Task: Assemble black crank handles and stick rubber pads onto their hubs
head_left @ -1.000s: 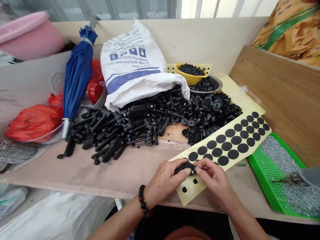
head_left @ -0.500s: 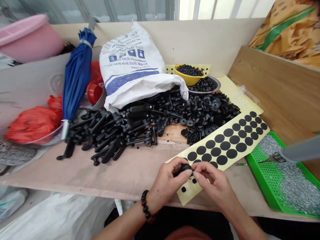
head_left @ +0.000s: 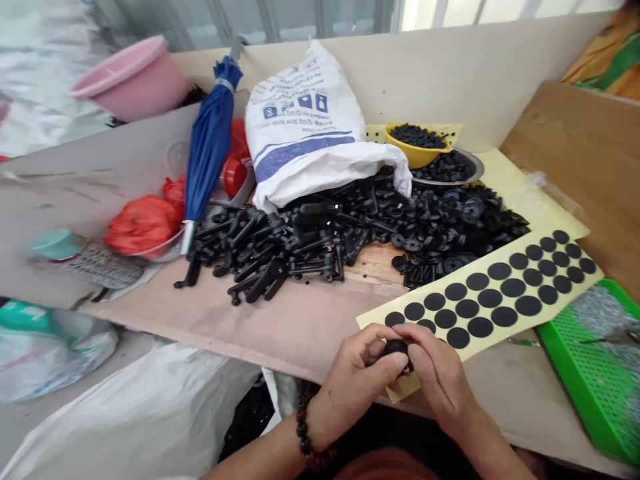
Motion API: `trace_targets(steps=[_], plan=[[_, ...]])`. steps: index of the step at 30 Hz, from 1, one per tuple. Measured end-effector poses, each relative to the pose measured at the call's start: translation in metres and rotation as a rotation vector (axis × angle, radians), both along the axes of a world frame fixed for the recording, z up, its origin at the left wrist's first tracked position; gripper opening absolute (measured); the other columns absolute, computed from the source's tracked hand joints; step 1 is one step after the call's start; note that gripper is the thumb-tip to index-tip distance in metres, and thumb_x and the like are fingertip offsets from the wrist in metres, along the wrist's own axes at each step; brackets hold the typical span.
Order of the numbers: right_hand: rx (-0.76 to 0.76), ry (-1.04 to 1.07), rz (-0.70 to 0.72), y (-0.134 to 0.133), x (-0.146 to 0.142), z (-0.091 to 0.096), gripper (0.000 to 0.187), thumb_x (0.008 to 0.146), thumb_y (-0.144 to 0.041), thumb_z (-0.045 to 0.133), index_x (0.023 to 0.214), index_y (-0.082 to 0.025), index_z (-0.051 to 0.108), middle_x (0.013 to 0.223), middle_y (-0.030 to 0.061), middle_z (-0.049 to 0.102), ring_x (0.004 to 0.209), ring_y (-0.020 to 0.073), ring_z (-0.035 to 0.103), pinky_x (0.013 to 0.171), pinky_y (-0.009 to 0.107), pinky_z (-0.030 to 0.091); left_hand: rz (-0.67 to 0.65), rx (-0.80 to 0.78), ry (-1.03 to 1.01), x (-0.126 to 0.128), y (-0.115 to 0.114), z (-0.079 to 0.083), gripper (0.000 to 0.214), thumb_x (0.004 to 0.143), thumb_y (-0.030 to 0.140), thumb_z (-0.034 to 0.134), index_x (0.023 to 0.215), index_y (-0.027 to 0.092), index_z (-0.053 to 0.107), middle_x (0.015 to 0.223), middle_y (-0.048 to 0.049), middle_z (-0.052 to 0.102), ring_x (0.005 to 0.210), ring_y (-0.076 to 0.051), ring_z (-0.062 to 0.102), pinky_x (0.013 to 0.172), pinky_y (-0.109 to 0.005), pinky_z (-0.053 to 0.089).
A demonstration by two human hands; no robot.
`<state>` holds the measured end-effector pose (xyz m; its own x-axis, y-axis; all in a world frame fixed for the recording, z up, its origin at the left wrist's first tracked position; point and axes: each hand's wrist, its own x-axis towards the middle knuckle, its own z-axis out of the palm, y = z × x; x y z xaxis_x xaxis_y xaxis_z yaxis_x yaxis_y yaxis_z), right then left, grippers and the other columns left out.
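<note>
A small rounded black plastic part (head_left: pixel 395 349) is gripped between the fingertips of both hands, near the table's front edge. My left hand (head_left: pixel 353 380), with a dark bead bracelet at its wrist, is closed around the part from the left. From the right, my right hand (head_left: pixel 443 370) presses its thumb and fingers against the same part, and much of it is hidden by them. Just beyond the hands lies a yellow sheet of round black stickers (head_left: pixel 479 327). Its near end passes beneath my hands.
Black plastic arms (head_left: pixel 265 267) and black discs (head_left: pixel 450 233) lie heaped behind a white sack's (head_left: pixel 305 120) mouth. A yellow bowl (head_left: pixel 413 157) of small black pieces stands at the back. At right is a green tray (head_left: pixel 575 373) with small metal pieces; at left, a blue umbrella (head_left: pixel 210 140).
The view has swung left, so the table's things appear further right. My right fingers have closed further over the black part, which both hands still hold.
</note>
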<state>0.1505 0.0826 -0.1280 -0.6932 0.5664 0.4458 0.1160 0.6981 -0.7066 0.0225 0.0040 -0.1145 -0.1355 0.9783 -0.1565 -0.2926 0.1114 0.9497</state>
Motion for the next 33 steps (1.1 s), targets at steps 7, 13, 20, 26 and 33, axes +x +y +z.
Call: trace_targets(steps=[7, 13, 20, 26, 33], plan=[[0.303, -0.136, 0.161, -0.009, -0.006, 0.000, 0.026, 0.094, -0.023, 0.037, 0.117, -0.018, 0.047, 0.102, 0.0096, 0.065, 0.092, 0.0210, 0.062, 0.076, 0.032, 0.050, 0.127, -0.207, 0.158, -0.055, -0.073, 0.006, 0.029, 0.082, 0.039, 0.057, 0.098, 0.015, 0.056, 0.075, -0.0019, 0.062, 0.057, -0.010, 0.054, 0.055, -0.021, 0.042], [0.536, -0.556, -0.194, 0.053, 0.011, -0.021, 0.042, 0.093, -0.043, 0.026, 0.094, -0.016, 0.059, 0.095, 0.0126, 0.062, 0.082, 0.0287, 0.060, 0.069, 0.041, 0.048, 0.093, -0.693, 0.926, -0.123, -0.164, 0.022, 0.037, 0.088, 0.040, 0.042, 0.110, 0.016, 0.062, 0.076, -0.0050, 0.068, 0.074, -0.021, 0.063, 0.068, -0.029, 0.044], [0.717, -0.608, -0.198, 0.075, 0.015, -0.052, 0.031, 0.089, -0.037, 0.036, 0.091, -0.016, 0.058, 0.094, 0.0146, 0.062, 0.086, 0.0289, 0.058, 0.075, 0.037, 0.046, -0.003, -0.737, 1.147, -0.111, -0.182, 0.008, 0.026, 0.082, 0.036, 0.051, 0.097, 0.023, 0.069, 0.079, -0.0032, 0.070, 0.074, -0.022, 0.064, 0.066, -0.027, 0.042], [0.641, -0.581, -0.216, 0.072, 0.015, -0.051, 0.023, 0.087, -0.037, 0.038, 0.093, -0.020, 0.053, 0.095, 0.0148, 0.062, 0.091, 0.0314, 0.059, 0.075, 0.040, 0.046, 0.104, -0.718, 1.341, -0.136, -0.175, -0.022, 0.024, 0.083, 0.032, 0.053, 0.101, 0.022, 0.066, 0.095, -0.0046, 0.069, 0.089, -0.021, 0.062, 0.079, -0.027, 0.045], [0.556, -0.621, -0.225, 0.080, 0.021, -0.056, 0.022, 0.086, -0.038, 0.047, 0.100, -0.022, 0.050, 0.097, 0.0126, 0.063, 0.090, 0.0287, 0.061, 0.079, 0.038, 0.045, 0.467, -1.053, 1.569, -0.216, -0.167, -0.072, 0.041, 0.082, 0.027, 0.053, 0.119, 0.009, 0.052, 0.127, -0.0225, 0.051, 0.123, -0.038, 0.040, 0.095, -0.057, 0.033]])
